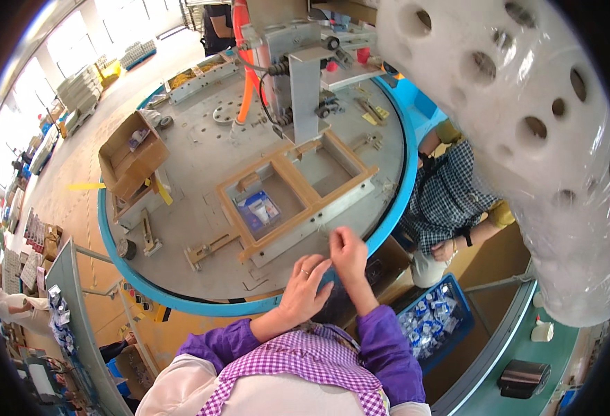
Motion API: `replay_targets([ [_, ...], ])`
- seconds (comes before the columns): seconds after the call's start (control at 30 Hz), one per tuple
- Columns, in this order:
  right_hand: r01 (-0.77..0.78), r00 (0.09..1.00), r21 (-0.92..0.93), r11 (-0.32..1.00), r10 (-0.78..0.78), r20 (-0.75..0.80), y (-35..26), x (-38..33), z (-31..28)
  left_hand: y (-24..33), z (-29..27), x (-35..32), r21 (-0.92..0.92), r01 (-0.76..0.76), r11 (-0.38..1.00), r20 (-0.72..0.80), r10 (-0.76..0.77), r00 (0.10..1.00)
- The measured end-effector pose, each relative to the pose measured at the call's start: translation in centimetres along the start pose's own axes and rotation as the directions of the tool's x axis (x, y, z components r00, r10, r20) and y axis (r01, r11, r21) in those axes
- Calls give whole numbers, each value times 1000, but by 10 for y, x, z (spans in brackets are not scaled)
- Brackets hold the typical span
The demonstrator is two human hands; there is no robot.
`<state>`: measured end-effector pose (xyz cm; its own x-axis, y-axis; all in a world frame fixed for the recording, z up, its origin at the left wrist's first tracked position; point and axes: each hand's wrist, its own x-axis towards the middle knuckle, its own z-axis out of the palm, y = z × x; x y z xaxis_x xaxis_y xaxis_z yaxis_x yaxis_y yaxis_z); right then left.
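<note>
At the near edge of a round grey turntable [180,239], my two hands are close together. My left hand [303,290] has its fingers stretched out and the thumb apart, with nothing visible in it. Curled into a loose fist, my right hand [348,254] is just to the right; what its fingers hold, if anything, is hidden. Beyond them lies a wooden-rimmed fixture [307,197] with two compartments. A blue-and-white package [258,210] lies in its left compartment, while no package shows in the right one.
A metal press column [305,97] stands behind the fixture. An open cardboard box [133,156] sits at the turntable's left. A blue crate [467,315] of clear packs is at lower right, near a co-worker in a checked apron [450,197]. Perforated plastic-wrapped ducting [519,173] hangs at upper right.
</note>
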<state>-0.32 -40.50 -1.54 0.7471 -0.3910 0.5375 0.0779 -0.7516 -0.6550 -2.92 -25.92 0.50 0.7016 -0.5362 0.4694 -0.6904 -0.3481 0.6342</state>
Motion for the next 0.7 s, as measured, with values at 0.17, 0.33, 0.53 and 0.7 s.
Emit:
replay_targets([
  [0.17, -57, 960, -183, 981, 104, 259, -6, 0, 4, -1, -2, 2, 6, 48, 999, 10, -48, 999],
  [0.33, -44, 948, -219, 975, 110, 297, -5, 0, 5, -3, -1, 2, 16, 67, 998, 20, -67, 998],
  [0.53, -46, 948, -246, 968, 120, 295, -6, -1, 4, -1, 0, 1, 30, 41, 999, 16, -41, 999],
  [0.7, -36, 942, -290, 956, 130, 310, -6, -3, 6, 0, 0, -1, 41, 42, 998, 3, -42, 999],
])
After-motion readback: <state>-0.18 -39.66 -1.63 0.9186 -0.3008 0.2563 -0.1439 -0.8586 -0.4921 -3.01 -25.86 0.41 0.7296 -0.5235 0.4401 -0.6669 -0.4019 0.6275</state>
